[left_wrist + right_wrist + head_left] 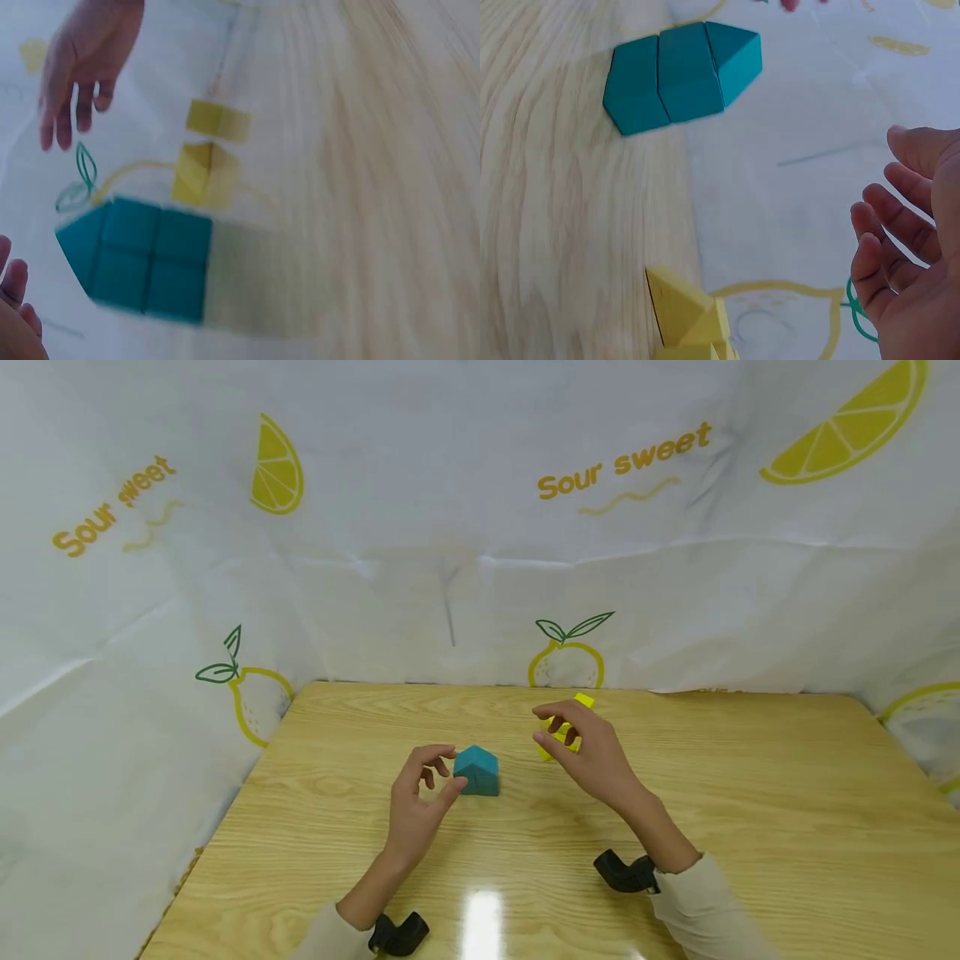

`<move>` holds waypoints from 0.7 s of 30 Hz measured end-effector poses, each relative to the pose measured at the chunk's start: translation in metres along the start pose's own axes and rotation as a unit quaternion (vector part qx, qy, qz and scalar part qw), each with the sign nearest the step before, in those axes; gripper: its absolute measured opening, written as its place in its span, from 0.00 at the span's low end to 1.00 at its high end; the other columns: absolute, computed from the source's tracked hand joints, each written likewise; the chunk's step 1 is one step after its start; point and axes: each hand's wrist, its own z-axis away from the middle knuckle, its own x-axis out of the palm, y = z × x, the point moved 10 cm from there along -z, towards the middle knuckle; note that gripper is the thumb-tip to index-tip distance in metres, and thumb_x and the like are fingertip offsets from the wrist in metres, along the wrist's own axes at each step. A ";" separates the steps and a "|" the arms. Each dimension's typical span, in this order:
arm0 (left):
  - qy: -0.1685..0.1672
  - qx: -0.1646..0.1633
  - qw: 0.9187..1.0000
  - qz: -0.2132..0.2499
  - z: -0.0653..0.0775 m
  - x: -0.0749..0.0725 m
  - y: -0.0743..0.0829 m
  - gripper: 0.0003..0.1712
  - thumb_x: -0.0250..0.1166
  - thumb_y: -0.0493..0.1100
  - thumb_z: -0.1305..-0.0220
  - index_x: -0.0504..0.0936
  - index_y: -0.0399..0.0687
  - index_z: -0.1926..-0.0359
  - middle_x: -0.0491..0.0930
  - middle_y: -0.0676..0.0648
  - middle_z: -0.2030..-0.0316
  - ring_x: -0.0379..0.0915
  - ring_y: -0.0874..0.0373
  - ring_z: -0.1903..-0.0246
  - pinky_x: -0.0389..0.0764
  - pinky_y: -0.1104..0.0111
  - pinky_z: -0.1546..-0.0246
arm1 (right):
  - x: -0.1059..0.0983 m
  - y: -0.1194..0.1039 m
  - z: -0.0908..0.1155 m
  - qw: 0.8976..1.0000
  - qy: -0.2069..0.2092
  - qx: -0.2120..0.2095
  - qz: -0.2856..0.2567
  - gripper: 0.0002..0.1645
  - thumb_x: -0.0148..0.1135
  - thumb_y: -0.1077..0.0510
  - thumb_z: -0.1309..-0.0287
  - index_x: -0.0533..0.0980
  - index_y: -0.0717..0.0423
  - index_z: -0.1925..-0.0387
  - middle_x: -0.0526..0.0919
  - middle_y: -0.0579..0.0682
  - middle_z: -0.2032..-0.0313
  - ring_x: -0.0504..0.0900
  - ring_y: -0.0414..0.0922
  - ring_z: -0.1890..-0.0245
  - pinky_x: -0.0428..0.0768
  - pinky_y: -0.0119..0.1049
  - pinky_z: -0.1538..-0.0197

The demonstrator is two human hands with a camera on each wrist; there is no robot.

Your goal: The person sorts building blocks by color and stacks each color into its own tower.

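Observation:
A small teal house shape (pixel 476 772) stands upright on the table, built of blocks with seams between them and a pointed top. Just left of it is my left hand (pixel 418 797), fingers loosely bent; its fingertips overlap the house's edge in the head view. The left wrist view shows a gap between this hand (pixel 19 319) and the teal blocks (pixel 150 262). My right hand (pixel 596 756) hovers with relaxed, curved fingers over several yellow blocks (pixel 584 700), partly hiding them. Nothing lies within its fingers (pixel 881 247) in the right wrist view.
The wooden table (pixel 750 793) reaches back to a white cloth (pixel 420 485) printed with lemons and words. Black curved mounts sit at both wrists, one on the left (pixel 401 935) and one on the right (pixel 626 870).

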 end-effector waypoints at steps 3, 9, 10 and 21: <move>-0.018 0.039 0.999 0.020 -0.004 0.016 0.019 0.24 0.66 0.19 0.50 0.73 0.30 0.50 0.75 0.36 0.60 0.66 0.45 0.68 0.64 0.56 0.70 | -0.012 0.006 0.004 1.000 0.010 0.004 0.009 0.19 0.66 0.60 0.42 0.77 0.54 0.48 0.79 0.45 0.56 0.76 0.42 0.62 0.75 0.39 0.66; -0.048 0.066 0.995 0.048 -0.006 0.046 0.042 0.25 0.67 0.21 0.50 0.73 0.36 0.50 0.74 0.42 0.62 0.66 0.49 0.70 0.66 0.59 0.73 | -0.027 0.017 0.013 0.999 0.022 0.021 0.023 0.18 0.65 0.60 0.40 0.77 0.54 0.48 0.79 0.46 0.55 0.76 0.40 0.62 0.76 0.36 0.64; -0.051 0.064 0.995 0.050 -0.006 0.050 0.044 0.25 0.67 0.21 0.50 0.73 0.37 0.50 0.74 0.42 0.61 0.66 0.50 0.69 0.66 0.60 0.73 | -0.028 0.019 0.015 0.999 0.023 0.026 0.024 0.18 0.65 0.60 0.40 0.77 0.55 0.48 0.79 0.46 0.55 0.76 0.40 0.62 0.76 0.35 0.64; -0.078 0.016 0.995 0.052 0.009 0.108 0.010 0.24 0.69 0.31 0.43 0.74 0.45 0.46 0.76 0.45 0.55 0.68 0.55 0.67 0.68 0.59 0.72 | -0.042 0.049 0.037 0.996 0.035 0.082 0.023 0.17 0.61 0.59 0.37 0.76 0.58 0.47 0.80 0.49 0.53 0.78 0.44 0.61 0.75 0.30 0.61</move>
